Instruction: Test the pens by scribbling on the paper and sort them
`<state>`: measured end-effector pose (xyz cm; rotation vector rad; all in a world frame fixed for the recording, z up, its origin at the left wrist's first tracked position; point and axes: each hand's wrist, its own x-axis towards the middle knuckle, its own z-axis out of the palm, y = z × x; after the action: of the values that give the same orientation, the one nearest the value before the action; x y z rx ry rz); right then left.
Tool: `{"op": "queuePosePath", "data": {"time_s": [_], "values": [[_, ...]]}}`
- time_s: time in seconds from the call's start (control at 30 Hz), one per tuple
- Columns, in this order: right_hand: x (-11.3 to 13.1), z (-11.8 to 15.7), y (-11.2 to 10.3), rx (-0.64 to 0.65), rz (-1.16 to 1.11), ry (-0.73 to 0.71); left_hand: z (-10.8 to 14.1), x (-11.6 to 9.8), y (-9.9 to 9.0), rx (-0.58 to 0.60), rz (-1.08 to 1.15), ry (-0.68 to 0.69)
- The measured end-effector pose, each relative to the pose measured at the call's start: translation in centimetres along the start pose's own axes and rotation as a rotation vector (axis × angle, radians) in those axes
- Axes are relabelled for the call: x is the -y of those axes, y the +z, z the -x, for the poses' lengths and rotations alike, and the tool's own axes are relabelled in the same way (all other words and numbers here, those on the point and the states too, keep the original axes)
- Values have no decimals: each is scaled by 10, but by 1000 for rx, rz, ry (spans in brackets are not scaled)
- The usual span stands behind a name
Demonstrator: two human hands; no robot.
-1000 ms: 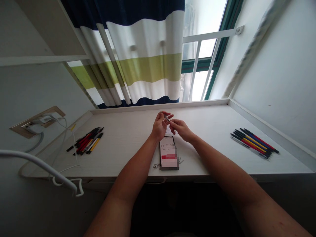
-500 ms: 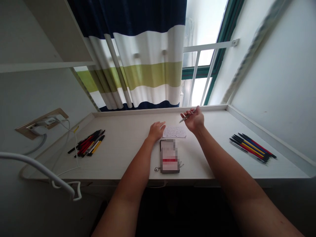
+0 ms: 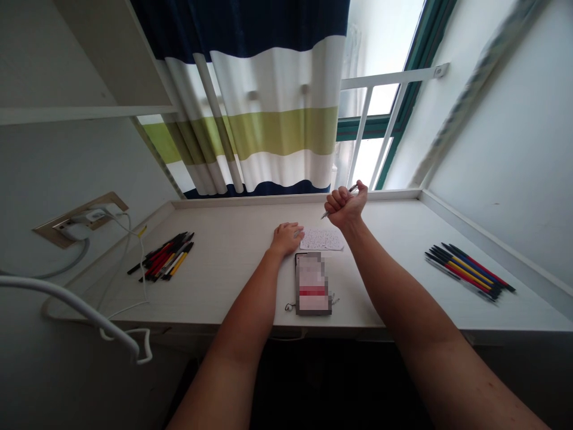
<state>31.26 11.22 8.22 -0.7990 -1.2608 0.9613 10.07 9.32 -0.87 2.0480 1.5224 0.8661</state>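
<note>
My right hand (image 3: pixel 345 206) is wrapped in a fist round a slim pale pen (image 3: pixel 326 214), raised above the far part of the desk. The pen's tip points down to the left, and my thumb is at its upper end. My left hand (image 3: pixel 286 237) lies flat on the desk with its fingertips at the left edge of a sheet of paper (image 3: pixel 321 239) covered in small writing. Nearer to me than the paper is a phone (image 3: pixel 312 283) with a blurred screen and a small cord or charm by its lower edge.
Two groups of pens lie on the white desk (image 3: pixel 242 269): a loose pile (image 3: pixel 165 257) at the left and a neater row (image 3: pixel 468 272) at the right. White cables run from the wall socket (image 3: pixel 83 218). A striped curtain (image 3: pixel 282 131) hangs behind.
My right hand has turned and closed its fingers round the pen, which lay across open fingers before. My left hand has settled flatter by the paper. The view has shifted slightly.
</note>
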Motion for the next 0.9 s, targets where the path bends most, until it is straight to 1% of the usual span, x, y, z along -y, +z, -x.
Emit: {"op": "queuePosePath", "data": {"time_s": [0.07,0.2,0.3,0.43,0.57,0.7,0.8,0.9], "values": [[0,1,0,-12,23,11,1,-2,-1,9,9,-4],[-2,4,0,-36,-16,4,3,-5,-3,35,-3,-7],[-2,6,0,-26,28,-9,3,-5,-3,41,-36,-3],[-2,7,-3,8,98,-25,2,-3,-2,24,44,-8],[-6,10,-3,-9,84,-14,2,-2,-2,15,69,-2],[-10,9,-2,-28,35,26,2,-2,-1,1,94,-4],[-13,9,-5,-15,-40,68,2,-1,-1,-7,125,-7],[-16,19,-19,44,-33,206,2,1,0,-5,110,-10]]}}
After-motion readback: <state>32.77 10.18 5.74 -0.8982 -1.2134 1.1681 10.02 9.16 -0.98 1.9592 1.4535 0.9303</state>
